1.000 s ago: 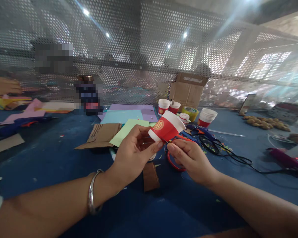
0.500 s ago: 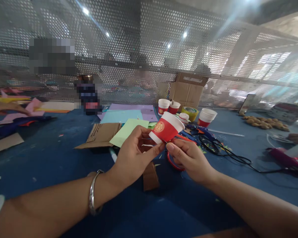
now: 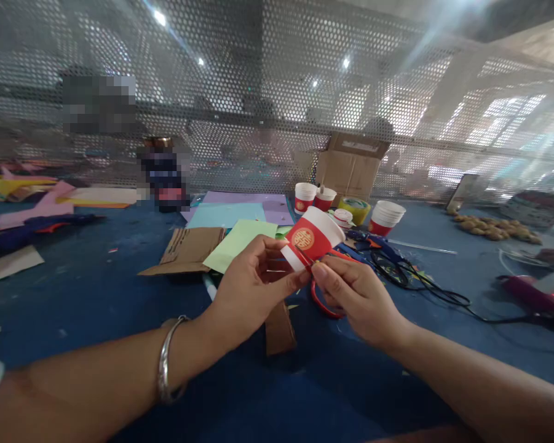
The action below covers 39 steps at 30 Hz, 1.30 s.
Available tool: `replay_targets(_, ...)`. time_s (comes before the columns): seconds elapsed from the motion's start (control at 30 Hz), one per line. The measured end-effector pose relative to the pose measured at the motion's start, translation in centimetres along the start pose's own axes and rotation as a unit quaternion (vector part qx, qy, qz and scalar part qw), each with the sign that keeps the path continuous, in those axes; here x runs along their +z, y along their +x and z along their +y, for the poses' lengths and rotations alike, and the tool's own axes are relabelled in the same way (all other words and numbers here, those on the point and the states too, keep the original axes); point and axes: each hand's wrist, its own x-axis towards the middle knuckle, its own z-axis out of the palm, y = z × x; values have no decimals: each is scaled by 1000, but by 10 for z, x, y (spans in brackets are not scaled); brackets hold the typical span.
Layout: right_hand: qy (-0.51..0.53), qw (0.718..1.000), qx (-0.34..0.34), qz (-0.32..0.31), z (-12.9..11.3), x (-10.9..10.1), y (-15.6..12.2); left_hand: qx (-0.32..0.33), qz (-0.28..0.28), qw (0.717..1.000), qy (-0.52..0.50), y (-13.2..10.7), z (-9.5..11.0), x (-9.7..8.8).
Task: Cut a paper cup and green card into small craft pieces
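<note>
Above blue table [image 3: 96, 301], left fingers [image 3: 283, 287] clamped on tilted red-white cup [image 3: 321, 232], inside hidden; right fingers [image 3: 331, 280] pinching thin tool [image 3: 303, 254].

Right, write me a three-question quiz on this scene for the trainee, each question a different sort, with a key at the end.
1. Which hand has its fingers curled around the tilted red-and-white cup?
A) right
B) left
C) neither

2. True or false: the silver bangle is worn on the right wrist.

3. Fill in the colour: the top sheet overlapping the purple sheet is light ____.

Key:
1. B, the left hand.
2. False; it is on the left.
3. Blue.
</note>
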Motion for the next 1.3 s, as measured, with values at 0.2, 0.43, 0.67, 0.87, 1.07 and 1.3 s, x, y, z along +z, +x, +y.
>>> replay_targets(0.2,28,999,17,5,-1,-7,3,31,25,999,29,6,-6,-5)
replay_targets(0.43,19,998,45,-29,2,-9,2,95,64,990,88,11,-9,-12)
replay_targets(0.67,52,996,71,-31,5,-6,3,94,74,985,124,6,-10,-10)
replay_targets(0.87,43,997,61,-25,5,-5,3,64,33,989,125,0,-7,-3)
replay_targets(1.07,26,998,45,-22,4,-4,2,59,45,990,123,-1,-7,-2)
replay_targets(1.3,18,999,36,-18,2,-5,2,43,51,995,78,-1,-5,-2)
